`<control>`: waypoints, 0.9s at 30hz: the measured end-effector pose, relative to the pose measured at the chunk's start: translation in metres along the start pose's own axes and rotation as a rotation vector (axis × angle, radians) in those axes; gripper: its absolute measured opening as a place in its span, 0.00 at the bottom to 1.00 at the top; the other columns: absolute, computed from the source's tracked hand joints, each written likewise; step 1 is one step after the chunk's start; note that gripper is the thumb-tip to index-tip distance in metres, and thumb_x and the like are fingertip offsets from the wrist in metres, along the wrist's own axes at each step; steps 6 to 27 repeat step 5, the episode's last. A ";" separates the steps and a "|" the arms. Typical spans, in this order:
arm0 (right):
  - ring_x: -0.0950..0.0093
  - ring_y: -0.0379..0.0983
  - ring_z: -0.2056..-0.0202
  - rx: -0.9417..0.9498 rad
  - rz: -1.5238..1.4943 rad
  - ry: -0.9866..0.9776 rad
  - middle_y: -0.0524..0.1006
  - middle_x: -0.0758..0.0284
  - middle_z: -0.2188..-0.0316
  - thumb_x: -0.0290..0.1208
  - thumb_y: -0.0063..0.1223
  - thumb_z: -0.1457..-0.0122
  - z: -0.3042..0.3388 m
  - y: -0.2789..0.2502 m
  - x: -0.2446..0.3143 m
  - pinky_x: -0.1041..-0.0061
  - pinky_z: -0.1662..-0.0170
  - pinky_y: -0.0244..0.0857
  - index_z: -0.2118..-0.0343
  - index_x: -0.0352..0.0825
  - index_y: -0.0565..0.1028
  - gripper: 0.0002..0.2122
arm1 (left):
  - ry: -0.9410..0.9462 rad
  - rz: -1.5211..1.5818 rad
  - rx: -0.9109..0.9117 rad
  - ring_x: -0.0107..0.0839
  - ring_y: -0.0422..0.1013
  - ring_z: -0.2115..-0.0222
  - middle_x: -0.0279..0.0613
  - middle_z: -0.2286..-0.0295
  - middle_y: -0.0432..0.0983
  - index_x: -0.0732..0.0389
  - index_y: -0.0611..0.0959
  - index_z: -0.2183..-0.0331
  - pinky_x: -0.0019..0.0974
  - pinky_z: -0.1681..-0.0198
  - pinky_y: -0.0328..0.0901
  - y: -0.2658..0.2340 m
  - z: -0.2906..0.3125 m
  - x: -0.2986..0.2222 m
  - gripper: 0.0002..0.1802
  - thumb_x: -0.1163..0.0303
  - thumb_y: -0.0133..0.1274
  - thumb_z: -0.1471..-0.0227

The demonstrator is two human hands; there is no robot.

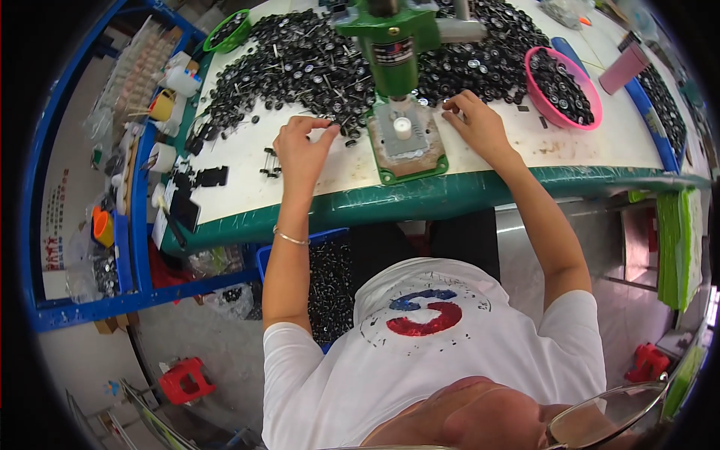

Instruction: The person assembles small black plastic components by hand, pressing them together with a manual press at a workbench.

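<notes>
A green hand press [394, 64] stands in front of me on the white table, with a small white round fixture [403, 128] on its base plate. To its left, my left hand [302, 150] is closed, thumb and forefinger pinching what looks like a small black wheel [334, 125]. Right of the press, my right hand [478, 126] has its fingers bent and slightly apart near the edge of the wheel pile. I see nothing between them. Behind both hands spreads a large heap of black wheels [300, 67], some on thin metal axles. Joined wheel pairs [271, 163] lie beside my left wrist.
A pink basin [598, 112] of wheels stands to the right, beside a pink cylinder [624, 69] and a blue tray [660, 139]. At far left is a green basin [244, 35]. Below the green table edge [352, 202] sits a blue crate [264, 259] of small dark parts.
</notes>
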State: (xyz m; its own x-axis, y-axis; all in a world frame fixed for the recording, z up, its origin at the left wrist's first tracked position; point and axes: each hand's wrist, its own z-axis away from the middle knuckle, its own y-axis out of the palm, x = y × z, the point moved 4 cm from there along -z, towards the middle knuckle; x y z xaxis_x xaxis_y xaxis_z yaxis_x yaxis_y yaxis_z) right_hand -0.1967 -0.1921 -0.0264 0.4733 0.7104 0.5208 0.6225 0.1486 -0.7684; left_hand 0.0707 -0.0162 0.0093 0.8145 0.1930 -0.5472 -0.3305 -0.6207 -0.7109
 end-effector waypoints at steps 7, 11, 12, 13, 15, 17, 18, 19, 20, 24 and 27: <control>0.74 0.71 0.72 -0.046 0.038 0.037 0.73 0.70 0.66 0.34 0.58 0.42 -0.006 -0.006 -0.005 0.74 0.67 0.66 0.55 0.41 0.76 0.13 | -0.283 0.632 0.048 0.34 0.72 0.62 0.41 0.59 0.79 0.57 0.88 0.74 0.37 0.57 0.65 0.009 -0.011 0.009 0.11 0.60 0.66 0.55; 0.74 0.71 0.72 -0.046 0.038 0.037 0.73 0.70 0.66 0.34 0.58 0.42 -0.006 -0.006 -0.005 0.74 0.67 0.66 0.55 0.41 0.76 0.13 | -0.283 0.632 0.048 0.34 0.72 0.62 0.41 0.59 0.79 0.57 0.88 0.74 0.37 0.57 0.65 0.009 -0.011 0.009 0.11 0.60 0.66 0.55; 0.74 0.71 0.72 -0.046 0.038 0.037 0.73 0.70 0.66 0.34 0.58 0.42 -0.006 -0.006 -0.005 0.74 0.67 0.66 0.55 0.41 0.76 0.13 | -0.283 0.632 0.048 0.34 0.72 0.62 0.41 0.59 0.79 0.57 0.88 0.74 0.37 0.57 0.65 0.009 -0.011 0.009 0.11 0.60 0.66 0.55; 0.74 0.71 0.72 -0.046 0.038 0.037 0.73 0.70 0.66 0.34 0.58 0.42 -0.006 -0.006 -0.005 0.74 0.67 0.66 0.55 0.41 0.76 0.13 | -0.283 0.632 0.048 0.34 0.72 0.62 0.41 0.59 0.79 0.57 0.88 0.74 0.37 0.57 0.65 0.009 -0.011 0.009 0.11 0.60 0.66 0.55; 0.74 0.71 0.72 -0.046 0.038 0.037 0.73 0.70 0.66 0.34 0.58 0.42 -0.006 -0.006 -0.005 0.74 0.67 0.66 0.55 0.41 0.76 0.13 | -0.283 0.632 0.048 0.34 0.72 0.62 0.41 0.59 0.79 0.57 0.88 0.74 0.37 0.57 0.65 0.009 -0.011 0.009 0.11 0.60 0.66 0.55; 0.74 0.71 0.72 -0.046 0.038 0.037 0.73 0.70 0.66 0.34 0.58 0.42 -0.006 -0.006 -0.005 0.74 0.67 0.66 0.55 0.41 0.76 0.13 | -0.283 0.632 0.048 0.34 0.72 0.62 0.41 0.59 0.79 0.57 0.88 0.74 0.37 0.57 0.65 0.009 -0.011 0.009 0.11 0.60 0.66 0.55; 0.74 0.71 0.72 -0.046 0.038 0.037 0.73 0.70 0.66 0.34 0.58 0.42 -0.006 -0.006 -0.005 0.74 0.67 0.66 0.55 0.41 0.76 0.13 | -0.283 0.632 0.048 0.34 0.72 0.62 0.41 0.59 0.79 0.57 0.88 0.74 0.37 0.57 0.65 0.009 -0.011 0.009 0.11 0.60 0.66 0.55; 0.74 0.71 0.72 -0.046 0.038 0.037 0.73 0.70 0.66 0.34 0.58 0.42 -0.006 -0.006 -0.005 0.74 0.67 0.66 0.55 0.41 0.76 0.13 | -0.283 0.632 0.048 0.34 0.72 0.62 0.41 0.59 0.79 0.57 0.88 0.74 0.37 0.57 0.65 0.009 -0.011 0.009 0.11 0.60 0.66 0.55; 0.74 0.71 0.72 -0.046 0.038 0.037 0.73 0.70 0.66 0.34 0.58 0.42 -0.006 -0.006 -0.005 0.74 0.67 0.66 0.55 0.41 0.76 0.13 | -0.283 0.632 0.048 0.34 0.72 0.62 0.41 0.59 0.79 0.57 0.88 0.74 0.37 0.57 0.65 0.009 -0.011 0.009 0.11 0.60 0.66 0.55; 0.74 0.71 0.72 -0.046 0.038 0.037 0.73 0.70 0.66 0.34 0.58 0.42 -0.006 -0.006 -0.005 0.74 0.67 0.66 0.55 0.41 0.76 0.13 | -0.283 0.632 0.048 0.34 0.72 0.62 0.41 0.59 0.79 0.57 0.88 0.74 0.37 0.57 0.65 0.009 -0.011 0.009 0.11 0.60 0.66 0.55; 0.74 0.71 0.72 -0.046 0.038 0.037 0.73 0.70 0.66 0.34 0.58 0.42 -0.006 -0.006 -0.005 0.74 0.67 0.66 0.55 0.41 0.76 0.13 | -0.283 0.632 0.048 0.34 0.72 0.62 0.41 0.59 0.79 0.57 0.88 0.74 0.37 0.57 0.65 0.009 -0.011 0.009 0.11 0.60 0.66 0.55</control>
